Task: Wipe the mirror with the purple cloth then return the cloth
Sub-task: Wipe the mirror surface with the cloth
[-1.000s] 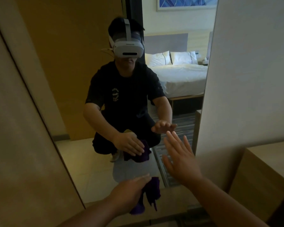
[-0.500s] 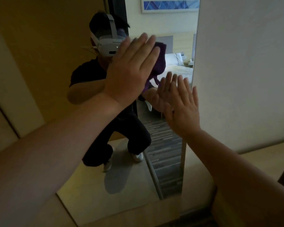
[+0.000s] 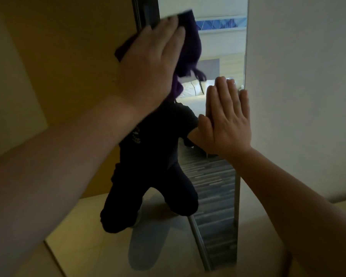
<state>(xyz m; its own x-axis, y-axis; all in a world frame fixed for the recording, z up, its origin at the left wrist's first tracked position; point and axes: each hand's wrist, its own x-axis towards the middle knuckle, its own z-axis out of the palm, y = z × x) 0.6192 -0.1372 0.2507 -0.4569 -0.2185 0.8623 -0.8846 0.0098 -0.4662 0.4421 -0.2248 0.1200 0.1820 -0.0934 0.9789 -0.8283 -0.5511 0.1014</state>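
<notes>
A purple cloth (image 3: 189,47) is pressed flat against the upper part of a tall mirror (image 3: 226,56), high on the glass, with a loose dark tail of fabric hanging below it. The left hand (image 3: 148,68) lies over the cloth, palm to the glass and fingers laid close together and pointing upward, so the whole hand, not just a pinch of fingertips, drives the fabric across the surface; the slight blur around the cloth's edges suggests a stroke in progress.

The right hand (image 3: 226,118) rests open on the mirror lower down, near its right edge, fingers straight and pressed together. It holds nothing, and appears placed there to brace the person and steady the glass while the other arm reaches high.

In the reflection the person is seen kneeling or crouching in dark clothes on a pale floor, which would explain the upward stretch of both forearms. Behind that figure the glass shows a bed with white pillows (image 3: 190,88) and a blue framed picture (image 3: 218,24) on the far wall. A pale wall (image 3: 300,76) flanks the mirror on the right.

Judging by where the cloth sits, the wiping step is under way near the top of the mirror; the glass below seems still to be covered, and returning the cloth is not yet begun
</notes>
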